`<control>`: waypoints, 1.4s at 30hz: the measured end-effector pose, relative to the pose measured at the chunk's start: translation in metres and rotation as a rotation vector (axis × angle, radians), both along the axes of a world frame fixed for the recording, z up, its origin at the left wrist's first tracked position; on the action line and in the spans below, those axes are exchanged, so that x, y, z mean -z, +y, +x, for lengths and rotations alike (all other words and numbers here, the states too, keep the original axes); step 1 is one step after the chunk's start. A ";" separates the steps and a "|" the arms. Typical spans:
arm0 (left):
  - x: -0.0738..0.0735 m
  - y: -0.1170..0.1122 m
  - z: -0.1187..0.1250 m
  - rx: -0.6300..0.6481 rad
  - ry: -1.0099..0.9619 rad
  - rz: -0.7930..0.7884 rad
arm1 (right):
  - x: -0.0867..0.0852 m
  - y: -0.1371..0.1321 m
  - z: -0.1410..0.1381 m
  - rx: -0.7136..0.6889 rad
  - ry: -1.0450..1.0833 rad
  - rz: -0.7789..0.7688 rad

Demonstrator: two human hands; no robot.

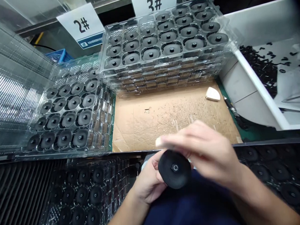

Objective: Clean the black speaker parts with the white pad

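Your left hand [152,184] holds a disc [175,177], face towards you, before the desk's [259,134] front edge, just left of your right hand [210,149], whose grip is unclear.

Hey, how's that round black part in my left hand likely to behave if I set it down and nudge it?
The black part would probably roll if stood on edge, since its outline is round. Laid flat, it seems less apt to tip, being broad. Its dull surface suggests it may not be very slippery; its weight I can't tell.
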State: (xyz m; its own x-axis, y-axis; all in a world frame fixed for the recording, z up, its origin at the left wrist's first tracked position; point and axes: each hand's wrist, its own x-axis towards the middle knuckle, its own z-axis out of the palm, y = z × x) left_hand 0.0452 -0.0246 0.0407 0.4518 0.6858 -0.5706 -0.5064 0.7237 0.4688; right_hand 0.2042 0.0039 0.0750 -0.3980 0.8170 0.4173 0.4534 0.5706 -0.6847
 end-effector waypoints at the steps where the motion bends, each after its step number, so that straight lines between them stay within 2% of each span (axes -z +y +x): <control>1: 0.000 -0.001 -0.001 0.001 -0.059 0.001 | 0.006 0.002 0.005 0.125 0.023 -0.073; 3: 0.000 -0.002 -0.005 0.001 -0.166 -0.004 | 0.019 0.002 0.014 0.336 0.069 -0.223; 4: 0.001 -0.002 -0.006 -0.001 -0.199 -0.007 | 0.027 -0.001 0.017 0.383 0.086 -0.295; 5: 0.002 -0.002 -0.007 -0.003 -0.210 -0.010 | 0.034 -0.005 0.018 0.393 0.100 -0.359; 8: 0.004 -0.001 -0.009 -0.013 -0.210 -0.021 | 0.055 -0.021 0.015 0.292 0.117 -0.523; 10: 0.003 0.000 -0.008 -0.021 -0.196 -0.030 | 0.062 -0.028 0.014 0.258 0.104 -0.584; 12: 0.002 0.002 -0.008 -0.020 -0.201 -0.023 | 0.058 -0.033 0.015 0.304 0.080 -0.571; 15: 0.001 0.004 -0.008 -0.003 -0.212 0.012 | 0.032 -0.034 0.016 0.414 0.071 -0.401; 16: 0.001 0.004 -0.008 -0.003 -0.197 0.021 | 0.022 -0.034 0.014 0.386 0.074 -0.305; 18: 0.003 0.003 -0.008 -0.006 -0.141 0.022 | 0.007 -0.032 0.009 0.208 0.078 -0.094; 20: 0.007 0.001 -0.011 -0.035 -0.073 0.020 | 0.003 -0.028 0.003 0.039 0.054 0.000; 21: 0.010 -0.001 -0.013 -0.057 -0.047 0.018 | 0.005 -0.026 0.001 0.016 0.027 -0.020; 25: 0.019 -0.006 -0.021 -0.095 -0.008 0.003 | 0.015 -0.025 -0.002 0.151 -0.002 -0.219; 28: 0.020 -0.006 -0.019 -0.089 -0.002 -0.005 | 0.015 -0.025 -0.005 0.107 0.090 -0.137; 30: 0.020 -0.004 -0.017 -0.092 0.009 -0.020 | 0.018 -0.021 -0.006 0.066 0.092 -0.167; 32: 0.019 -0.002 -0.018 -0.096 -0.001 -0.018 | 0.029 -0.015 -0.003 0.090 0.095 -0.328; 34: 0.019 -0.002 -0.020 -0.108 -0.039 0.012 | 0.047 -0.012 0.004 0.172 0.124 -0.500; 38: 0.021 -0.003 -0.027 -0.139 -0.097 0.046 | 0.088 -0.020 0.014 0.308 0.144 -0.599; 40: 0.020 -0.002 -0.028 -0.131 -0.101 0.040 | 0.094 -0.025 0.015 0.332 0.127 -0.602; 42: 0.019 -0.001 -0.025 -0.118 -0.098 0.039 | 0.083 -0.028 0.011 0.376 0.121 -0.597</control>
